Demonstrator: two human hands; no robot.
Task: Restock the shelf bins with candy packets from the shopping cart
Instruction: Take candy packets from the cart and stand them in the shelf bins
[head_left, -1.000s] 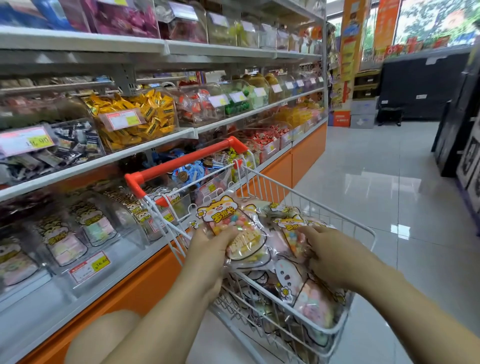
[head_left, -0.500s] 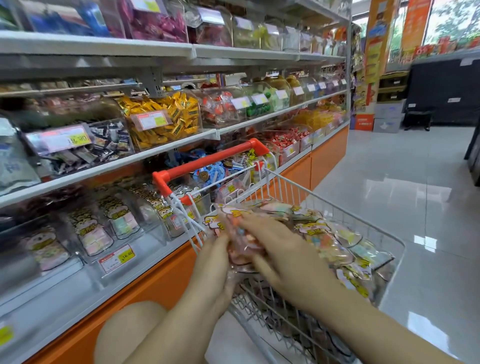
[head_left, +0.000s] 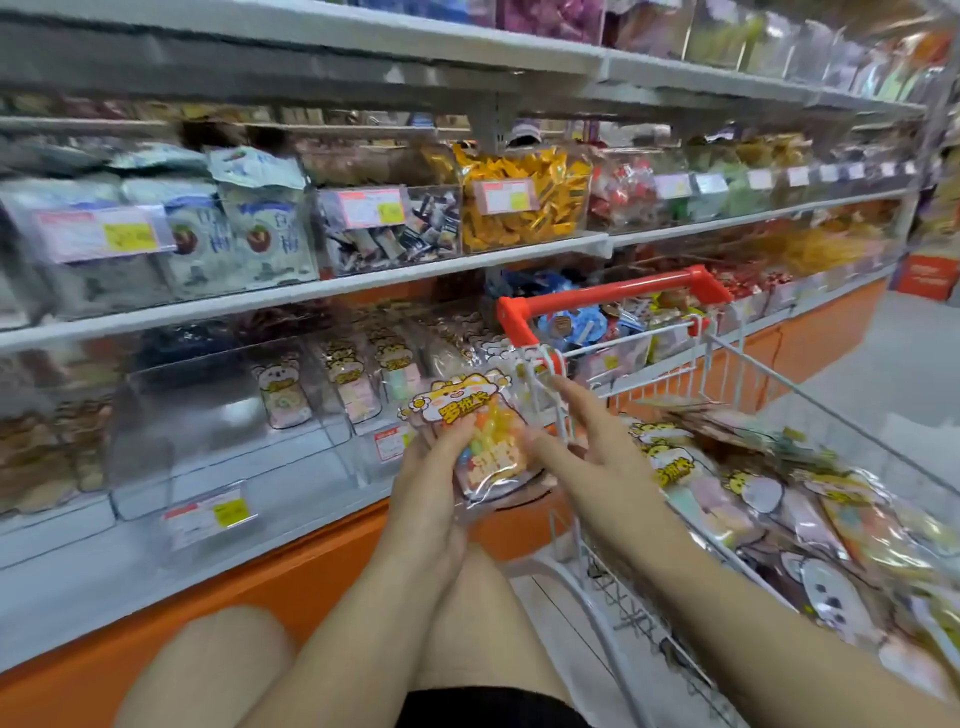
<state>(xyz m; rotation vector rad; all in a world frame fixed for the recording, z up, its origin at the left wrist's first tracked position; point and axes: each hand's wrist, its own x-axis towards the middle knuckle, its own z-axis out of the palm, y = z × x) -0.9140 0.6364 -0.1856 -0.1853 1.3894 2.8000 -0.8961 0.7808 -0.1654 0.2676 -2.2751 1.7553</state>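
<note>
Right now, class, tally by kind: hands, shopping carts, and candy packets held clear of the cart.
hands: 2, the left hand and the right hand
shopping cart: 1
candy packet held in the left hand: 1 showing; any behind it are hidden
total: 4

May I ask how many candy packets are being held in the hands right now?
1 shows plainly: the candy packet in the left hand, beside the open right hand; more may be stacked behind it.
</note>
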